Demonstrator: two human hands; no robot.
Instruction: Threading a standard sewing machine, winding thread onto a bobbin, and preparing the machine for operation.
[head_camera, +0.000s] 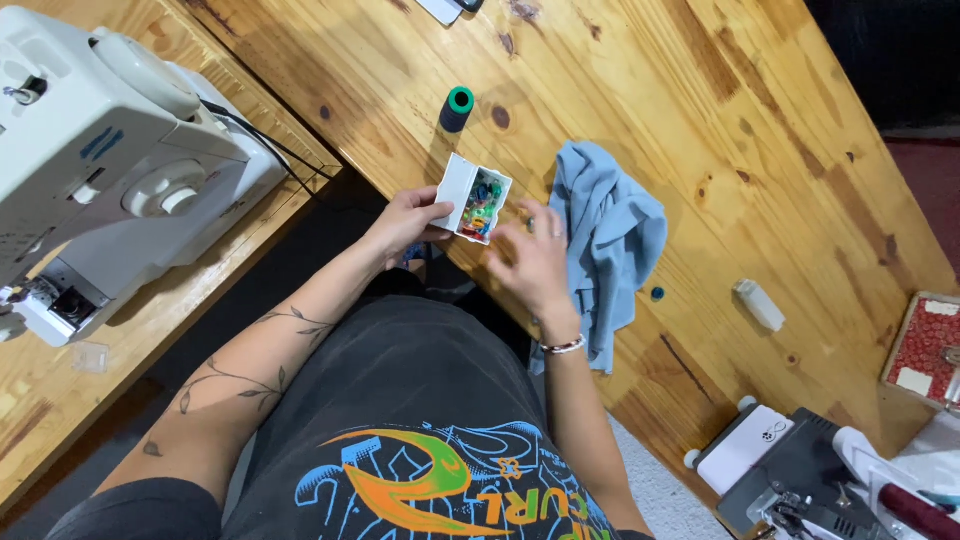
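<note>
My left hand (407, 221) grips a small white plastic box (474, 200) with its lid swung open; it is full of coloured pins or small bits. The box is held just above the near edge of the wooden table (640, 80). My right hand (533, 258) hovers right beside the box, fingers spread and slightly blurred, holding nothing that I can see; a ring and a bracelet are on it. A light blue cloth (605, 235) lies crumpled on the table just right of that hand.
A dark thread spool with a green top (457, 108) stands behind the box. A white sewing machine (100, 160) sits on a table at the left. A small white block (760, 305), a blue button (657, 293), a red pad (925, 345) and another machine (800, 480) are at the right.
</note>
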